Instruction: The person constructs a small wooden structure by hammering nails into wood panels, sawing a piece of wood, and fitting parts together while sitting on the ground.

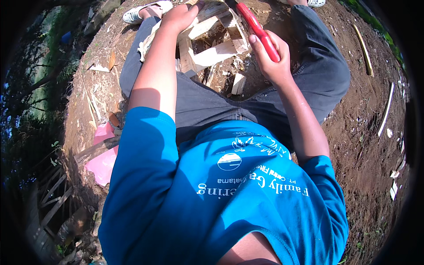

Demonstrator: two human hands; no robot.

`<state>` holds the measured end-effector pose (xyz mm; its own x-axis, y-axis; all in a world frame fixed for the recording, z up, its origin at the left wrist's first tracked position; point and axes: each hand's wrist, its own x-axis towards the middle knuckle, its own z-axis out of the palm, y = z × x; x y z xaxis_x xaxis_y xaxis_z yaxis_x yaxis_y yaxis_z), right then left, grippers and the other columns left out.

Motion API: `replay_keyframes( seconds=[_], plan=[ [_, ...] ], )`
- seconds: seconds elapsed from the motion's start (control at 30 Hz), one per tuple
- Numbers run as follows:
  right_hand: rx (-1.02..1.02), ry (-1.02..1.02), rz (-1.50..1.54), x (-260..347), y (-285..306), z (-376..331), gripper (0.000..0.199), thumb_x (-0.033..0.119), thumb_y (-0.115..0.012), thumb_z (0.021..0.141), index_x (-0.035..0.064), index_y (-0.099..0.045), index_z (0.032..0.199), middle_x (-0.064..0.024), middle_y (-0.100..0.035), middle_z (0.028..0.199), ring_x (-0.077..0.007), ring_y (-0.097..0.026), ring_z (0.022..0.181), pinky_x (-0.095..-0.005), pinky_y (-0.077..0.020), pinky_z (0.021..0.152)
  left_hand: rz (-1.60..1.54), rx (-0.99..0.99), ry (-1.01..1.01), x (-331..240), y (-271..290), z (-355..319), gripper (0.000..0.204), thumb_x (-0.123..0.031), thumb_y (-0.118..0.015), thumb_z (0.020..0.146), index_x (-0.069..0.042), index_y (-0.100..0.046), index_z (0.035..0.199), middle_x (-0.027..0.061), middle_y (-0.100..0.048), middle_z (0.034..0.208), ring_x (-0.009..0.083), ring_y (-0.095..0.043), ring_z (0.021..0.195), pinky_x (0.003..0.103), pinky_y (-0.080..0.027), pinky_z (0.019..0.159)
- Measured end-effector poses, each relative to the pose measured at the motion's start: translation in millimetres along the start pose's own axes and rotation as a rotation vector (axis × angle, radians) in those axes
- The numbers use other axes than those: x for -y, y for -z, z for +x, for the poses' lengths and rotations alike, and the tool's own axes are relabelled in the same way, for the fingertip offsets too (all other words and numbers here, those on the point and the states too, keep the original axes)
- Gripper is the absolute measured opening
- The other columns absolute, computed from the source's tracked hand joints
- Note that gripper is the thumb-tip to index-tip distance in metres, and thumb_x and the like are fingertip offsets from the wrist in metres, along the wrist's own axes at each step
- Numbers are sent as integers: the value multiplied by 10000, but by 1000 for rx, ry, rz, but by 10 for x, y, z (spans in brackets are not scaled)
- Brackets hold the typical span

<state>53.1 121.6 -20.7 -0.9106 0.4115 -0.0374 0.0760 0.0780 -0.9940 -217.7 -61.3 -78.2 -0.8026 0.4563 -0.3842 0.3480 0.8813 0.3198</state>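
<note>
My right hand (274, 59) is wrapped around the red handle of a tool (254, 24). Only the start of its dark metal end shows, and the rest is cut off by the top edge of the view, so its kind is unclear. Between my legs lies a frame of pale wooden pieces (216, 54) with an open middle. At its far left side my left hand (180, 17) is closed on the wood, its fingertips partly hidden at the top edge. A small loose wood block (238, 84) rests on the ground near my lap.
I sit on brown soil with my legs, in dark trousers (320, 66), bent around the work. Wood chips lie about, with thin strips (364, 51) at the right. To the left are pink sheets (104, 165), a piece of wood (95, 150) and shaded plants.
</note>
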Motion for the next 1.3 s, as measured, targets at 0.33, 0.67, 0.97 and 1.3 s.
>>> replay_keyframes(
  seconds=[0.33, 0.67, 0.97, 1.3],
  plan=[
    [17, -2, -62, 25, 291, -816, 217, 202, -715, 969, 37, -624, 860, 40, -516, 628, -26, -456, 580, -246, -344, 519, -109, 11, 112, -187, 121, -165, 522, -513, -503, 994, -85, -694, 1224, 209, -742, 1075, 375, -703, 1045, 452, -526, 907],
    [-26, 96, -41, -10, -248, 359, 321, 296, -724, 969, 48, -612, 798, 61, -475, 623, -41, -416, 592, -269, -354, 537, 125, -34, 38, -36, -63, -126, 711, -667, -464, 957, -42, -726, 1173, 214, -702, 1231, 387, -658, 1177, 493, -499, 1011],
    [44, -72, -82, 80, 135, -527, 305, 263, -723, 973, 41, -587, 812, 45, -476, 645, -40, -427, 600, -256, -348, 537, 78, -98, 46, -80, -64, -257, 693, -599, -419, 967, -20, -696, 1227, 219, -674, 1291, 389, -633, 1219, 502, -479, 1038],
    [61, -73, -60, 302, 78, -214, 302, 273, -707, 993, 57, -607, 808, 72, -502, 649, -12, -441, 592, -223, -343, 518, 1, -160, -75, -68, -38, -300, 533, -497, -502, 988, -31, -737, 1099, 233, -738, 1053, 394, -702, 1030, 484, -542, 899]
  ],
)
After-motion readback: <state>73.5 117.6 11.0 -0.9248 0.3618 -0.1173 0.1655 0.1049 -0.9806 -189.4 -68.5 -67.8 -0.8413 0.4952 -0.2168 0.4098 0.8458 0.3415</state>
